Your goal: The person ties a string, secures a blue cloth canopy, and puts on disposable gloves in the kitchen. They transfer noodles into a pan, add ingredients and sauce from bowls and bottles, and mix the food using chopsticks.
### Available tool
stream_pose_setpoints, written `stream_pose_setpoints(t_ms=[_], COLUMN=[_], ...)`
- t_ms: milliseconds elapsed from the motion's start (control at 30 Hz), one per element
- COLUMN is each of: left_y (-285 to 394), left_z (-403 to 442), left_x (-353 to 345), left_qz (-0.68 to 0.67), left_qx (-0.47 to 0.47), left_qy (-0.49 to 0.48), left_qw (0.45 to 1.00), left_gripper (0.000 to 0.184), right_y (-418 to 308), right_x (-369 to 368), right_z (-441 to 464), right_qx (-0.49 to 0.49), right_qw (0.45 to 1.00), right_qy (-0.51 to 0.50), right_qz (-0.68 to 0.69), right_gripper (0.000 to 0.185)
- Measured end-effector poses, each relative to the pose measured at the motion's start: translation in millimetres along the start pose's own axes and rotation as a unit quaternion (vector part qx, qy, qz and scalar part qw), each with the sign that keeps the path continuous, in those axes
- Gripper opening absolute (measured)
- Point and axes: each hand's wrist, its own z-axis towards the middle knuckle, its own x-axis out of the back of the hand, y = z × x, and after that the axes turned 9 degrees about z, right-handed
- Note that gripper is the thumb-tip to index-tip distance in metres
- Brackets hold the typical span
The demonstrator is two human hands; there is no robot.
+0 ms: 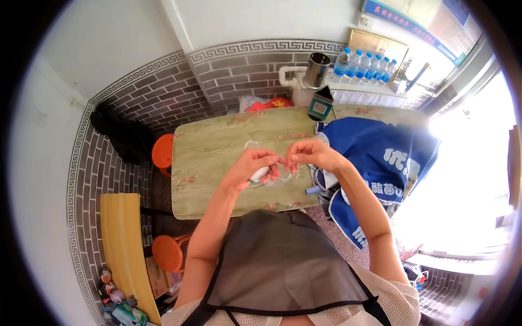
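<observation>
Above the middle of the green-patterned table (206, 163), my two hands meet at the fingertips. My left hand (256, 164) is closed in a pinch, with a small smooth white object (260, 174) against its lower fingers; its kind does not show. My right hand (312, 155) pinches thumb to forefinger right beside it. Whatever is between the fingertips is too small or thin to make out. Beneath the hands some clear, see-through material (284, 178) shows on the tabletop, partly hidden by the fingers.
Blue cloth with white lettering (380, 157) drapes over the table's right end. A dark green box (321, 104) stands at the back edge. Behind are a metal canister (317, 70) and several water bottles (360, 66). Orange stools (163, 151) and a wooden bench (122, 239) are left.
</observation>
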Motion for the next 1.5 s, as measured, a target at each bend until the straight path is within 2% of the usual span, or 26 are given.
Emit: stream_pose_setpoints(t_ms=[67,267,333,367,433,567,633,667,733,767,800,833,867,933,967,1033,1067,1133,1167,1233,1267,1333,1367,1433,1467,1500], left_y=[-3.5,-25.5,-46.3,-49.8,-56.0,-78.9,-86.0,-82.0,-73.0,-68.0,-62.4,-56.0,-46.7,-32.2,-32.6,-32.8,-35.0,-42.4,-43.4,-44.0,-44.0,-42.5,-40.3,-34.1,-36.3,-41.0], left_z=[1.0,-5.2,-8.2,-10.5,-14.8,-15.7,-15.1,-16.0,-19.3,-21.3,-23.5,-25.8,-27.5,-25.0,-21.0,-12.0,-6.9,4.1,9.0,19.1,24.5,35.0,36.6,38.1,42.8,49.1], left_x=[-0.4,15.4,30.8,34.8,41.6,60.3,65.6,62.9,57.2,55.3,53.5,51.7,45.8,27.2,20.9,8.1,1.3,-10.8,-15.3,-22.3,-24.8,-27.1,-28.6,-31.4,-30.8,-29.4], left_qz=[-0.001,-0.066,-0.164,-0.165,-0.176,-0.268,-0.331,-0.332,-0.226,-0.227,-0.073,0.083,0.082,0.348,0.347,0.516,0.515,0.568,0.568,0.495,0.495,0.302,0.301,0.232,0.232,0.240], left_qx=[0.008,-0.006,-0.024,-0.024,-0.014,-0.058,-0.080,-0.080,-0.110,-0.110,-0.127,-0.141,-0.141,-0.242,-0.242,-0.265,-0.265,-0.200,-0.201,-0.170,-0.170,-0.203,-0.203,-0.136,-0.136,-0.196], left_qy=[0.003,-0.035,-0.020,-0.021,0.048,0.037,0.101,0.101,0.189,0.189,0.194,0.193,0.194,0.117,0.120,0.106,0.107,0.218,0.219,0.280,0.278,0.260,0.260,0.235,0.235,0.240], left_qw=[1.000,0.997,0.986,0.986,0.983,0.961,0.935,0.934,0.949,0.949,0.970,0.967,0.967,0.898,0.898,0.808,0.808,0.768,0.768,0.805,0.806,0.895,0.895,0.934,0.934,0.920], left_gripper=[0.023,0.029,0.026,0.026,0.023,0.022,0.024,0.024,0.016,0.016,0.014,0.012,0.012,0.011,0.011,0.016,0.016,0.020,0.020,0.023,0.023,0.027,0.027,0.024,0.024,0.021], right_y=[3.2,5.9,1.7,0.3,-1.4,-1.8,-6.2,-7.2,-8.2,-7.8,-7.2,-6.8,-6.7,-6.3,-6.3,-7.1,-7.4,-7.7,-7.8,-6.7,-6.3,-5.4,-4.9,-4.2,-3.9,-3.7], right_x=[-0.7,6.9,8.7,10.2,13.8,25.2,27.1,26.7,25.9,26.4,27.2,27.7,27.7,26.9,26.6,26.3,25.9,24.2,23.9,23.1,22.8,22.7,22.5,21.6,21.1,20.7], right_z=[-3.5,-9.5,-11.0,-11.8,-13.9,-17.8,-18.2,-17.6,-16.5,-16.1,-15.5,-14.8,-13.8,-11.7,-11.0,-9.4,-8.9,-7.7,-7.2,-7.4,-7.8,-7.4,-7.3,-7.2,-7.1,-7.0], right_qx=[0.005,0.036,0.052,0.051,0.058,0.070,0.067,0.066,0.054,0.053,0.044,0.035,0.034,0.028,0.027,0.014,0.013,0.010,0.011,0.008,0.008,0.011,0.011,0.007,0.007,0.008], right_qw=[1.000,0.991,0.981,0.981,0.978,0.968,0.968,0.968,0.969,0.969,0.969,0.969,0.969,0.970,0.971,0.970,0.970,0.969,0.969,0.966,0.966,0.967,0.967,0.966,0.966,0.966], right_qy=[0.007,0.111,0.128,0.129,0.137,0.139,0.128,0.128,0.146,0.146,0.156,0.165,0.165,0.168,0.166,0.170,0.169,0.170,0.170,0.171,0.172,0.159,0.160,0.163,0.163,0.163], right_qz=[0.026,0.068,0.135,0.134,0.144,0.197,0.206,0.205,0.193,0.192,0.186,0.180,0.180,0.171,0.171,0.174,0.173,0.180,0.179,0.192,0.192,0.200,0.200,0.203,0.202,0.201], right_gripper=[0.016,0.016,0.018,0.018,0.020,0.016,0.016,0.016,0.018,0.018,0.018,0.018,0.018,0.018,0.018,0.018,0.018,0.018,0.018,0.018,0.018,0.018,0.018,0.017,0.017,0.017])
